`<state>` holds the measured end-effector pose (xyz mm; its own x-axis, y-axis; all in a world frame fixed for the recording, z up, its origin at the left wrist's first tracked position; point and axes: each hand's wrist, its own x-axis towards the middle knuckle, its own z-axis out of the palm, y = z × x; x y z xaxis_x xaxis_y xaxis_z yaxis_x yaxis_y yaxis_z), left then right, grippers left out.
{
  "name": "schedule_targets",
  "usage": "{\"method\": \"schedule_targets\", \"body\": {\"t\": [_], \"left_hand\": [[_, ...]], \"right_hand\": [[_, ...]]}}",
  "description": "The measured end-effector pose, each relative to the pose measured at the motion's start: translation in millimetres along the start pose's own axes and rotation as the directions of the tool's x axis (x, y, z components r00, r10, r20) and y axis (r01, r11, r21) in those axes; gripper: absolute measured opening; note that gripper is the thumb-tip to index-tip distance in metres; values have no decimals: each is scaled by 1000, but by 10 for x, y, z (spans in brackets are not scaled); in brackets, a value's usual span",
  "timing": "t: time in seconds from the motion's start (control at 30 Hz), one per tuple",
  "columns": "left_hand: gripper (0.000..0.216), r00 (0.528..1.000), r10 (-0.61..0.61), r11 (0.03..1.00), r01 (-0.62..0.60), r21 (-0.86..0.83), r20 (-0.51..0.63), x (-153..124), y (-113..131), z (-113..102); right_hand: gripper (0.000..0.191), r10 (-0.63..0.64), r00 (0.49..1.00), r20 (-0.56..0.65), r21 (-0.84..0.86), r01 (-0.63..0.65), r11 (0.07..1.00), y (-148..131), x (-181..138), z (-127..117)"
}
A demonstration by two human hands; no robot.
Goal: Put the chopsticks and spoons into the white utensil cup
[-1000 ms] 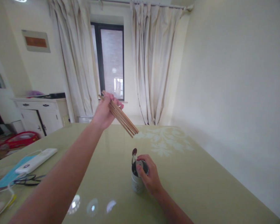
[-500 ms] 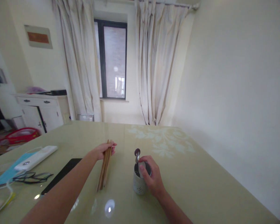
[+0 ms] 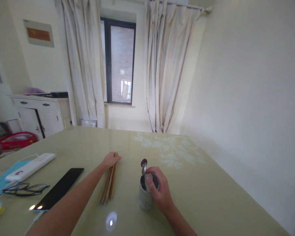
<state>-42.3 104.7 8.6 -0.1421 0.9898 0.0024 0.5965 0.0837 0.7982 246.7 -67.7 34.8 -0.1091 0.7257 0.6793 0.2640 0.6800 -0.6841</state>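
My left hand (image 3: 111, 159) is closed round the far ends of a bundle of wooden chopsticks (image 3: 109, 186). Their near ends fan out slightly, low over the table or on it. To the right stands a pale patterned utensil cup (image 3: 146, 200), upright. A shiny metal piece with a dark round end (image 3: 144, 163) sticks up from it. At the cup's mouth, the thumb and fingers of my right hand (image 3: 159, 186) pinch a pale rounded piece (image 3: 148, 181), whose lower part is hidden inside the cup.
On the left of the glossy table (image 3: 201, 203) lie a black phone or tablet (image 3: 61, 188), glasses (image 3: 27, 189), a white power strip (image 3: 30, 167) and a blue mask-like sheet (image 3: 1, 183). A wall (image 3: 255, 114) borders the right side.
My left hand has turned over the chopsticks, and their near ends have spread a little. My right hand keeps its grip at the cup. The view has swung slightly right.
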Motion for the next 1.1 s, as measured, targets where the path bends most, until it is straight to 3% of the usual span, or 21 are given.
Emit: {"method": "schedule_targets", "body": {"t": [0.13, 0.23, 0.37, 0.47, 0.53, 0.7, 0.87, 1.0, 1.1], "left_hand": [[21, 994, 83, 991, -75, 112, -73, -99, 12, -91], [42, 985, 155, 976, -141, 168, -75, -332, -17, -164], [64, 939, 337, 886, -339, 317, 61, -870, -200, -114], [82, 957, 265, 789, -284, 545, 115, -1215, -369, -11], [86, 972, 201, 764, -231, 603, 118, -1321, -427, 41], [86, 956, 225, 769, -292, 568, 188, -1278, -365, 36], [88, 901, 327, 798, -425, 427, 286, -1326, -465, -101], [90, 829, 434, 732, -553, 397, 353, -1453, -632, -188], [96, 808, 451, 690, -585, 426, 379, -1465, -601, -195]], "right_hand": [[26, -1, 1000, 0, 0, 1, 1000, 19, 6, -6], [26, -2, 1000, 1, -8, 2, 1000, 40, 12, -4], [25, 4, 1000, 8, -8, -4, 1000, 44, 22, 1], [25, 16, 1000, 0, -7, -16, 1000, 39, 26, 0], [27, 27, 1000, -9, -8, -27, 1000, 42, 27, -3], [29, 48, 999, -26, -10, -48, 999, 62, 27, -21], [36, 43, 999, -21, -10, -44, 999, 100, 0, -34], [51, 29, 1000, 2, -1, -29, 1000, 177, -51, -19], [61, -2, 1000, 17, -12, 2, 1000, 226, -76, -17]]}}
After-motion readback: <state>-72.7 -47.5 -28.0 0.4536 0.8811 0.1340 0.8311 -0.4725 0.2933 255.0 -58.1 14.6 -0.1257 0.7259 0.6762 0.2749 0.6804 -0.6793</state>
